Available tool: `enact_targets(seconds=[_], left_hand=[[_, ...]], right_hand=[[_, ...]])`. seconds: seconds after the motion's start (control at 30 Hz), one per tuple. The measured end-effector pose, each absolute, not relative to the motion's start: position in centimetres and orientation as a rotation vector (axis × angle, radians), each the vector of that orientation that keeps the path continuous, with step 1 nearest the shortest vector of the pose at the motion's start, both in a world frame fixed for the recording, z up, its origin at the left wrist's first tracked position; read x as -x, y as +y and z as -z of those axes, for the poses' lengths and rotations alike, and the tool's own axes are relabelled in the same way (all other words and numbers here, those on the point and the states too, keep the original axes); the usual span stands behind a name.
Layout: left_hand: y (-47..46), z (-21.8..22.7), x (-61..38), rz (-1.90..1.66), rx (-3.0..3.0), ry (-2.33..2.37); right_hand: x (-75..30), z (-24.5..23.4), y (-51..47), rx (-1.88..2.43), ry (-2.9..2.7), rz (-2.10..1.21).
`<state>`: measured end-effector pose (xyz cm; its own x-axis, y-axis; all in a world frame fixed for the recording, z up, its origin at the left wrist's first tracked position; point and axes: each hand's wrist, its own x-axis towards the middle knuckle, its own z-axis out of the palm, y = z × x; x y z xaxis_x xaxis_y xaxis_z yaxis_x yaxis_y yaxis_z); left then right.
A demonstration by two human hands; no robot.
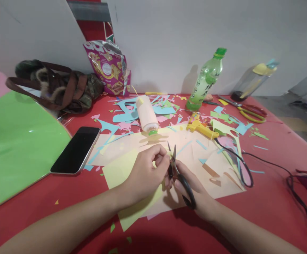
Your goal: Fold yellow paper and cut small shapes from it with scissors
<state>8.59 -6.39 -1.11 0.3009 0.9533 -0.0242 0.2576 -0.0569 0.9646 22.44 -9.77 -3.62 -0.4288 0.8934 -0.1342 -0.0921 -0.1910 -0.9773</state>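
Note:
My right hand (195,190) grips black-handled scissors (178,173), blades parted and pointing up and away. My left hand (146,171) is curled, its fingertips pinched on a small piece of yellow paper (164,183) right beside the blades. Both hands hover over a yellow sheet (116,171) and a peach sheet (148,143) lying on the red table (270,183).
A black phone (76,150) lies left, next to a green sheet (12,144). A glue bottle (146,114) lies on its side beyond the hands. A yellow glue gun (199,127) with black cord (272,164), green bottle (206,81), red-yellow scissors (248,109), snack bag (108,68), handbag (58,86) and paper scraps surround.

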Motion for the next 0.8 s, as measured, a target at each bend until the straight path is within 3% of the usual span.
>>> enact_targets(seconds=[0.8], left_hand=[[-6.02, 1.09, -8.26, -0.833, -1.664, 1.179]], right_hand=[[-22.34, 3.73, -9.87, 1.017, -1.316, -1.703]])
